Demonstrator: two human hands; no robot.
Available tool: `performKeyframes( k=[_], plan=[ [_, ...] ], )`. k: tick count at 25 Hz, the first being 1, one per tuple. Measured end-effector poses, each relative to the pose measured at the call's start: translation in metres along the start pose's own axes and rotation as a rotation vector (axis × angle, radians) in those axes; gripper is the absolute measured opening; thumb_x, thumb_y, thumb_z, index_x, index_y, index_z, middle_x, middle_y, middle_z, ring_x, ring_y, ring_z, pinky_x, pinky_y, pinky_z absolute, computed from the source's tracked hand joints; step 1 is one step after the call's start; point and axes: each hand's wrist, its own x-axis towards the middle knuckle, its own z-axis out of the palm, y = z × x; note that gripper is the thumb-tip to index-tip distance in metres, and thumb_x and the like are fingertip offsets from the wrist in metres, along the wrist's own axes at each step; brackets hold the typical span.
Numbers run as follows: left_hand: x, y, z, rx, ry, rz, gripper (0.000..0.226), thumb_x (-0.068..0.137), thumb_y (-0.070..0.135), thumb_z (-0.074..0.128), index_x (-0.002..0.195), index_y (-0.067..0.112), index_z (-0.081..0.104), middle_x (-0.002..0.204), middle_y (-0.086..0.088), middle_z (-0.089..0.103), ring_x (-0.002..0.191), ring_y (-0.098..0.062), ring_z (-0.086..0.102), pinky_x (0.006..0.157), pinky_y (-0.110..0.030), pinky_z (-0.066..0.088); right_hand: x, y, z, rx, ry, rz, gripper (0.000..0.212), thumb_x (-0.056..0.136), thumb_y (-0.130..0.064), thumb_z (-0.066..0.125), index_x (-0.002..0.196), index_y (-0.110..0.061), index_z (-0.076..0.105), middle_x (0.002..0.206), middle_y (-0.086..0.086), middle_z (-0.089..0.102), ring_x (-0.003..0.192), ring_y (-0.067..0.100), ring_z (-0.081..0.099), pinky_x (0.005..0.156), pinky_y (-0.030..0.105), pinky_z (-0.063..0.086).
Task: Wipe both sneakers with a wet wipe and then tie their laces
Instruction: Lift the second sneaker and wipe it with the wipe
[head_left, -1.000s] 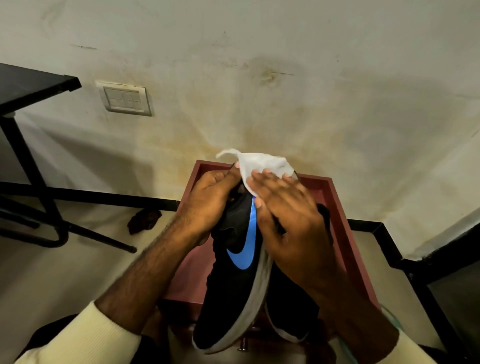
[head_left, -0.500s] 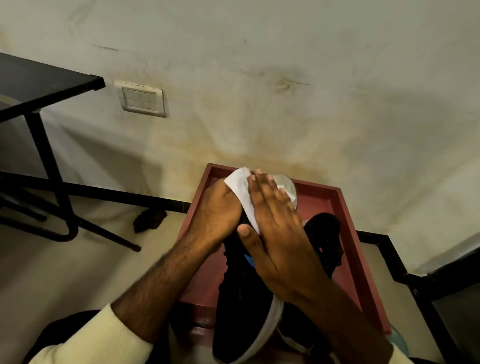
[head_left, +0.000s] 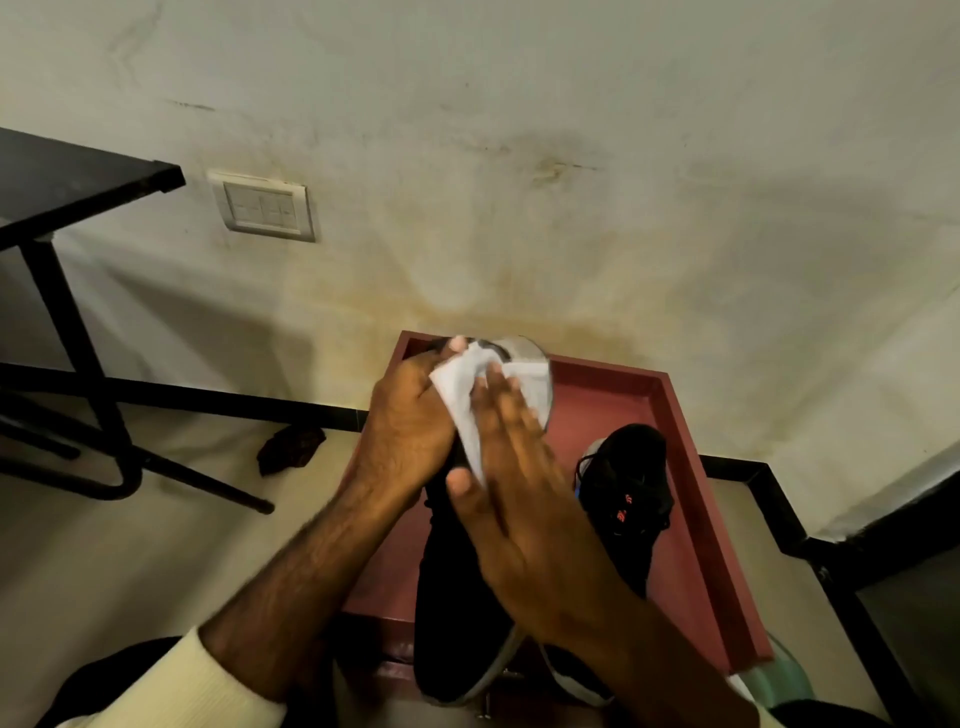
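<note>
Evidently mid-wipe: the left hand (head_left: 410, 421) grips the black fabric sneaker (head_left: 457, 597) at its far end, while the right hand (head_left: 530, 519), fingers straight, presses the crumpled white wet wipe (head_left: 462, 395) against it. Next probably comes a firm nearward stroke.

Cream ribbed-knit sleeves (head_left: 171, 686) above hairy forearms (head_left: 291, 582); bare hands (head_left: 410, 415) (head_left: 524, 509).

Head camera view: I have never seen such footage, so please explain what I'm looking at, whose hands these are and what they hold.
There is no machine here. A person wears one camera on the head, looking down at their own hands. The left hand grips the far end of a black sneaker above a red tray. The right hand, fingers straight, presses a white wet wipe against it. A second black sneaker lies in the tray.
</note>
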Motion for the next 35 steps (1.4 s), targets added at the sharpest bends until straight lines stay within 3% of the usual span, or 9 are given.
performKeyframes(
  k=[3,7,12,15,19,26,30,33,35],
  plan=[
    [0.013,-0.007,-0.011,-0.063,0.106,-0.126,0.048,0.1,0.058,0.05,0.081,0.022,0.074,0.087,-0.007,0.079,0.088,-0.027,0.076,0.084,-0.042,0.062,-0.022,-0.007,0.012,-0.058,-0.043,-0.035,0.073,0.108,-0.057,0.023,0.166,-0.029,-0.011,0.172,-0.021,-0.023,0.159,0.0,-0.02,0.131,0.035,0.001],
    [-0.004,-0.005,0.007,0.026,-0.104,-0.018,0.039,0.102,0.049,0.051,0.093,0.022,0.078,0.087,-0.004,0.08,0.084,-0.03,0.078,0.079,-0.054,0.063,0.019,0.018,-0.007,-0.034,0.077,0.076,0.067,0.108,-0.057,0.008,0.167,-0.029,-0.007,0.174,-0.019,-0.014,0.157,-0.006,-0.018,0.133,0.038,-0.001],
    [0.013,-0.01,0.002,-0.073,0.005,-0.16,0.027,0.103,0.036,0.057,0.095,0.017,0.075,0.087,0.002,0.075,0.093,-0.021,0.075,0.086,-0.03,0.06,-0.008,0.004,0.005,-0.005,-0.034,0.004,0.066,0.109,-0.054,0.02,0.166,-0.033,-0.007,0.173,-0.02,-0.016,0.159,-0.001,-0.017,0.132,0.036,0.001],
    [0.013,-0.016,-0.001,-0.099,-0.04,-0.055,0.024,0.105,0.032,0.056,0.1,0.014,0.071,0.093,0.001,0.074,0.096,-0.005,0.074,0.094,-0.031,0.058,-0.012,0.004,0.008,-0.037,-0.027,-0.018,0.066,0.109,-0.055,0.02,0.165,-0.034,-0.007,0.173,-0.021,-0.016,0.158,-0.003,-0.017,0.131,0.031,-0.002],
    [-0.01,-0.006,0.013,0.103,-0.14,0.007,0.05,0.104,0.051,0.045,0.085,0.016,0.076,0.082,-0.01,0.078,0.083,-0.033,0.074,0.082,-0.054,0.06,0.022,0.023,-0.012,-0.021,0.085,0.051,0.063,0.11,-0.054,0.011,0.167,-0.03,0.0,0.175,-0.015,-0.003,0.158,-0.006,-0.012,0.134,0.039,0.0],
    [0.013,-0.007,-0.005,-0.014,0.039,-0.114,0.056,0.103,0.058,0.042,0.083,0.022,0.079,0.082,-0.001,0.079,0.086,-0.024,0.075,0.081,-0.038,0.057,-0.02,0.007,0.011,-0.15,-0.055,-0.041,0.071,0.109,-0.06,0.023,0.165,-0.034,-0.012,0.172,-0.021,-0.02,0.158,-0.001,-0.02,0.129,0.029,-0.005],
    [-0.004,-0.003,0.01,0.03,-0.055,-0.059,0.058,0.102,0.063,0.038,0.073,0.034,0.08,0.071,0.007,0.078,0.075,-0.02,0.074,0.081,-0.041,0.06,0.003,0.022,-0.001,-0.162,0.104,0.008,0.072,0.108,-0.059,0.019,0.167,-0.026,-0.006,0.175,-0.014,-0.012,0.161,0.003,-0.013,0.133,0.039,0.001],
    [-0.011,-0.002,0.017,0.075,-0.151,-0.012,0.079,0.096,0.077,0.024,0.092,0.02,0.078,0.085,-0.005,0.08,0.084,-0.025,0.076,0.084,-0.049,0.061,0.014,0.028,-0.008,-0.137,0.131,0.026,0.071,0.108,-0.059,0.012,0.167,-0.023,-0.003,0.176,-0.012,-0.009,0.161,0.002,-0.011,0.134,0.045,0.006],
    [-0.004,-0.005,0.01,-0.005,-0.103,-0.066,0.081,0.087,0.087,0.019,0.093,0.034,0.08,0.087,0.0,0.081,0.085,-0.016,0.077,0.086,-0.043,0.061,0.006,0.02,-0.002,-0.105,0.08,-0.005,0.071,0.109,-0.058,0.018,0.167,-0.025,-0.006,0.175,-0.015,-0.014,0.161,0.003,-0.014,0.133,0.042,0.003]
  ],
)
